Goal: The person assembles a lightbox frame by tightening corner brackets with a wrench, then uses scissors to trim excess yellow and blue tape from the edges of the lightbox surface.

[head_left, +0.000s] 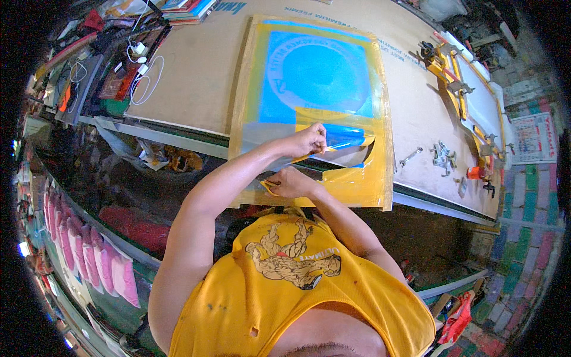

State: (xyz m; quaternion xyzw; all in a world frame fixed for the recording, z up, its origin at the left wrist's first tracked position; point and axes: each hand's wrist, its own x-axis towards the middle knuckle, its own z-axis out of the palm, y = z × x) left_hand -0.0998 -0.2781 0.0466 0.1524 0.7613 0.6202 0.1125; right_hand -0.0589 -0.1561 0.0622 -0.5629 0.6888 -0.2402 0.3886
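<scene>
A screen-printing frame (386,119) with yellow tape along its borders lies on the table, its near edge close to my body. Its blue mesh (321,44) carries a round design. Over the frame's lower part, my left hand (309,140) is closed in a pinch on a lifted piece of yellow tape (348,138), which shows shiny blue in places. Below it, my right hand (289,182) is closed, fingers curled at a small yellow tape edge (269,188). Between the tape pieces, a gap with a curved edge shows at the frame's lower right.
Right of the frame lie a wrench (411,156), a pile of metal hardware (443,156) and yellow clamp bars (455,83). White cables (143,71) and a charger sit at left. Pink-filled bags (113,265) hang at lower left. Books (184,11) rest at the far left.
</scene>
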